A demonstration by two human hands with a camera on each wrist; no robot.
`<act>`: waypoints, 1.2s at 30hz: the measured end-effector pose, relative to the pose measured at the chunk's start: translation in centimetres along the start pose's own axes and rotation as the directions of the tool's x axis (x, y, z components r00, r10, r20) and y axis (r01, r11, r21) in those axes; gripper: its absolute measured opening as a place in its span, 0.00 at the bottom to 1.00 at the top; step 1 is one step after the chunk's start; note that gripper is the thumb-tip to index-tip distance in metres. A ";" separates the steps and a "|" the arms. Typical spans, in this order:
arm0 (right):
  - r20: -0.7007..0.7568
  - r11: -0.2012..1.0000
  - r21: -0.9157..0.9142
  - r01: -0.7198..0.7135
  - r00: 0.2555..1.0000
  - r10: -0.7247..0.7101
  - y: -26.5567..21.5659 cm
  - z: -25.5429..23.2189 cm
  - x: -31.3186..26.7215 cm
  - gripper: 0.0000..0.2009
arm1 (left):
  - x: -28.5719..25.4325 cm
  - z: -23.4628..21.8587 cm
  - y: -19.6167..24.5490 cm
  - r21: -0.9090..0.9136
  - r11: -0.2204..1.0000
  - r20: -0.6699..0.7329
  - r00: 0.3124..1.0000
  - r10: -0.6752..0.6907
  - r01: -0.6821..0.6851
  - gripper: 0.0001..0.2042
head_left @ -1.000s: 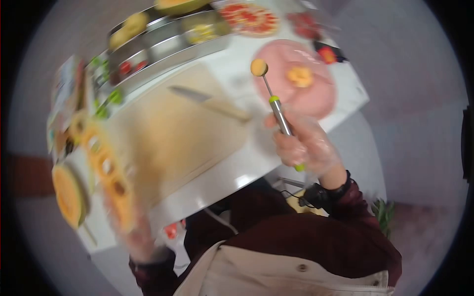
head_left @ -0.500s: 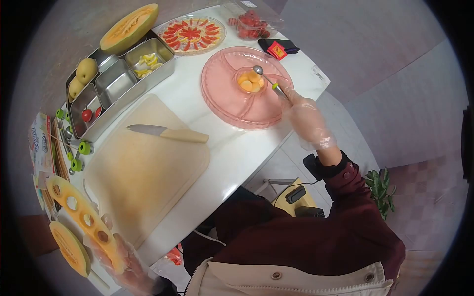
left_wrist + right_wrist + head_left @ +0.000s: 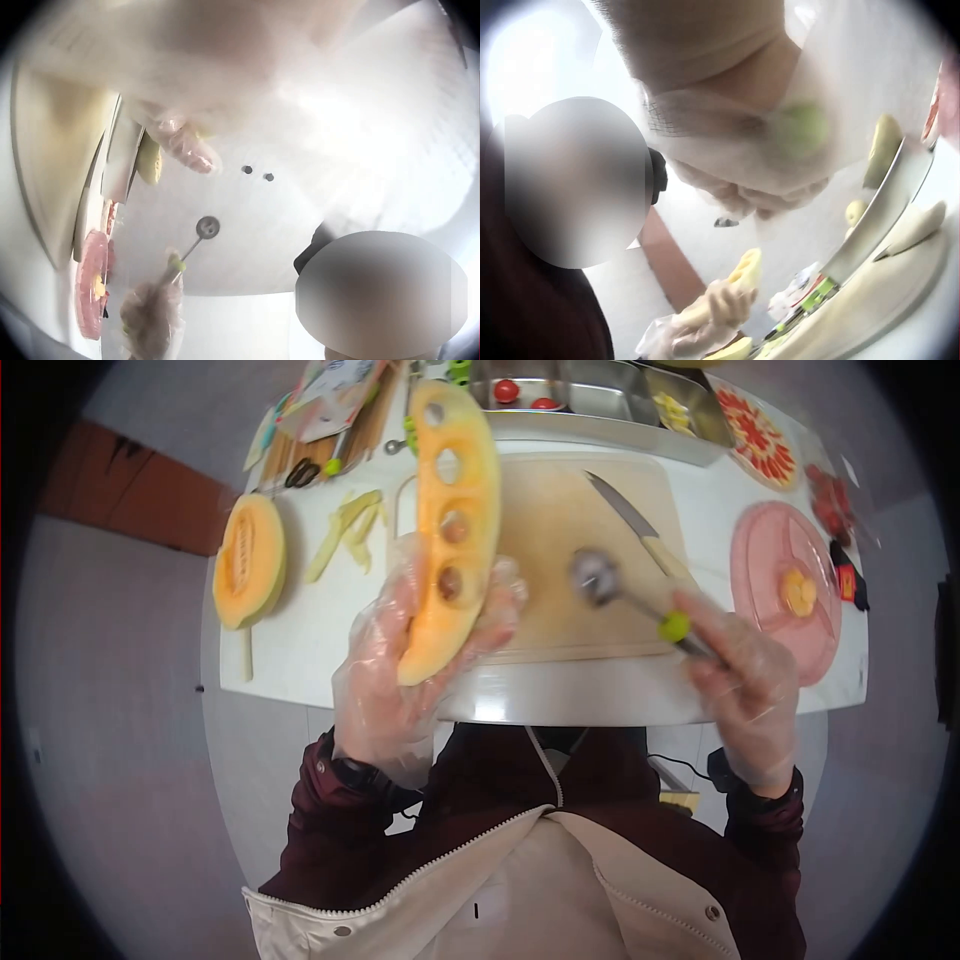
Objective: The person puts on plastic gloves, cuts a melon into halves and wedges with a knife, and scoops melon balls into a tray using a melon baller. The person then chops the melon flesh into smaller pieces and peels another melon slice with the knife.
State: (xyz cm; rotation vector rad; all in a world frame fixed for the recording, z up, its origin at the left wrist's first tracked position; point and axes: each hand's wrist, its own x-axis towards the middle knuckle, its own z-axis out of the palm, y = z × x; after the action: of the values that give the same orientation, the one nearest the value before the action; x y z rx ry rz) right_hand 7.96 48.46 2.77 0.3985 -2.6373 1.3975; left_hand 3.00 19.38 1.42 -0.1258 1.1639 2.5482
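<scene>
In the head view my gloved left hand (image 3: 400, 660) holds up a long melon wedge (image 3: 430, 560) with several round holes scooped along it. My gloved right hand (image 3: 750, 685) grips the melon baller (image 3: 675, 626) by its handle; the metal scoop is blurred, above the cutting board (image 3: 545, 600) and apart from the wedge. At the right, a pink divided tray (image 3: 765, 560) has orange melon balls (image 3: 798, 592) in its middle cup. The left wrist view shows the baller's scoop (image 3: 208, 227) upright over the right hand; the right wrist view shows the wedge (image 3: 746, 271) in the left hand.
A knife (image 3: 625, 510) lies on the board. Beyond it stands a metal tray (image 3: 610, 437) with tomatoes and yellow pieces. A cut melon (image 3: 249, 562) and peelings (image 3: 345, 535) lie at the left; a plate of red slices (image 3: 758, 440) and a berry box (image 3: 832, 505) are at the far right.
My right hand has come back from the pink tray with the baller, over to the board's side. The left hand has raised the wedge more upright, and the head view has turned left.
</scene>
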 end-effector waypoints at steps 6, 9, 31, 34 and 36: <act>0.247 0.974 -0.227 -0.009 0.967 0.066 -2.7 1.4 1.8 0.31 | 1.5 -2.4 0.2 0.049 0.999 0.148 0.989 0.011 -0.019 0.28; 0.120 0.998 -0.054 -0.007 0.993 0.014 -1.3 2.8 1.2 0.31 | 1.3 -3.0 0.1 0.017 0.999 0.154 0.988 0.024 -0.027 0.28; 0.059 0.730 0.443 -0.520 0.829 0.555 -2.1 5.5 1.5 0.29 | -1.3 -8.6 3.8 0.327 0.941 -0.357 0.911 0.208 -0.087 0.31; 0.090 0.744 0.396 -0.537 0.830 0.551 -2.5 6.3 2.3 0.29 | -1.9 -9.7 4.2 0.377 0.903 -0.267 0.909 0.320 -0.208 0.30; 0.133 0.769 0.371 -0.520 0.850 0.510 -2.8 7.1 3.1 0.29 | -2.5 -10.9 4.5 0.275 0.938 -0.280 0.917 0.286 -0.209 0.29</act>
State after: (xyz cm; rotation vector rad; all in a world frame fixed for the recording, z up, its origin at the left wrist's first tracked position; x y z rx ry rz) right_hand 5.86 40.53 1.71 -0.3248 -2.5774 2.1117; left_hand 3.21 7.85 -2.01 -0.3602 1.7023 2.6420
